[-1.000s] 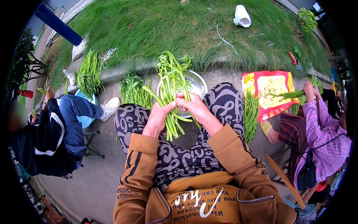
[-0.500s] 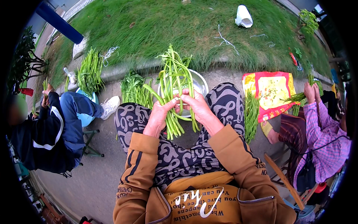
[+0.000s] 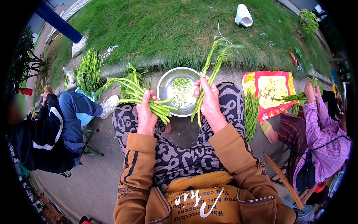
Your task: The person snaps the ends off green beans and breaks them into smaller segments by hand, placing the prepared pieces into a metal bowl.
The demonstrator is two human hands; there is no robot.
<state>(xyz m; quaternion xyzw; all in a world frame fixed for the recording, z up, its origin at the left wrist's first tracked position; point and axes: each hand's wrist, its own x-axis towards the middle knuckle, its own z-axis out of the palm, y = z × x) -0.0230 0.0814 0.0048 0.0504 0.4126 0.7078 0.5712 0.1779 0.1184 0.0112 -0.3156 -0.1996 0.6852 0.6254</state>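
Note:
My left hand (image 3: 146, 112) is closed round a thick bunch of green vegetable stems (image 3: 128, 89), tilted over my left thigh, leafy ends pointing left. My right hand (image 3: 208, 98) grips a smaller bunch of the same stems (image 3: 212, 69), held nearly upright above my right knee. Between and beyond both hands, a round metal bowl (image 3: 160, 92) rests on the ground with small green cut pieces (image 3: 182, 89) in it. Some stem ends from the left bunch reach over the bowl's near left rim.
More greens (image 3: 89, 71) lie at the left by a light blue basin (image 3: 84, 118). To the right, a bundle of stems (image 3: 251, 117) lies beside a red-and-yellow plastic sheet (image 3: 268, 106). Seated people flank me; the right one holds greens. A curb (image 3: 149, 64) borders the grass.
My hands were together over the bowl with the stems in one cluster. Now they are apart, each with its own bunch, the left moved left and the right raised rightward; the bowl shows.

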